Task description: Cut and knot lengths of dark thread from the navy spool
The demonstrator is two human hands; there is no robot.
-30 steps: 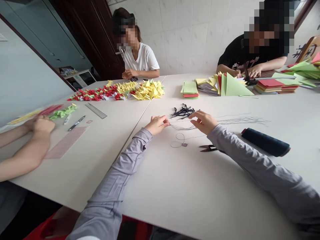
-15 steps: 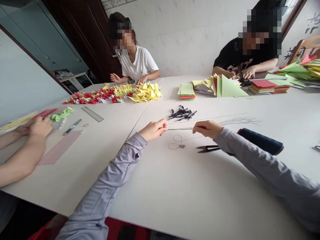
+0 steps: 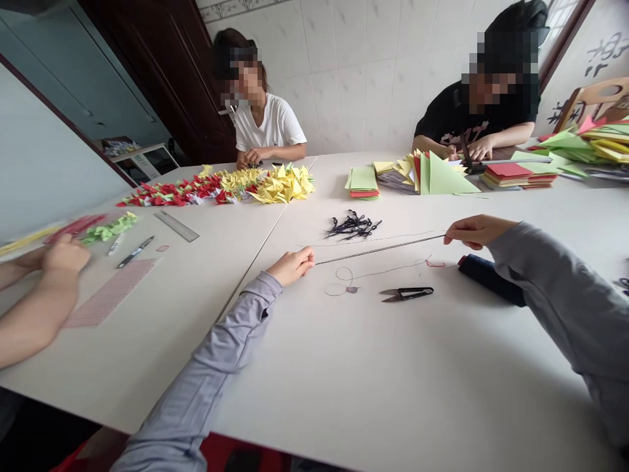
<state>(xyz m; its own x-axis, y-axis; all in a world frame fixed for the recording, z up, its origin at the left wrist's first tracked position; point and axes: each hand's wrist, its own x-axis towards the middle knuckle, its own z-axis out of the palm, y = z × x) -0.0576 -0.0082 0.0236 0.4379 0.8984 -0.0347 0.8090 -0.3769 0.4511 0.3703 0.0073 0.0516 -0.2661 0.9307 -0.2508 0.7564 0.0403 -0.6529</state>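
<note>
1. Left hand, grey sleeve, reaching in from the near edge of the white table: fingers closed in a narrow pinch on one end of the dark strand.
2. Right hand, grey sleeve, reaching in from the right edge: thumb and fingers in a narrow pinch on the other end.
3. Dark strand, thread or wire (too thin to tell), pulled straight between both hands, above mid-table.
4. Thread snips, black handles, lying shut below the strand, apart from both hands.
5. Navy thread spool, just under the right forearm.
6. Thin thread loop with a small grey paper scrap, on the table below the strand; a red thread snippet lies near the spool.
7. Black cord bundle, tangled, just beyond the strand.
8. Far edge: green paper stack, folded paper triangles, red paper stack.
9. Far left table: rows of red and yellow origami pieces, in front of a co-worker in a white T-shirt.
10. Far right: co-worker in a black T-shirt, hands among the papers.
11. Left edge: a co-worker's hand, beside green origami pieces; steel ruler, pen, pink grid sheet.
</note>
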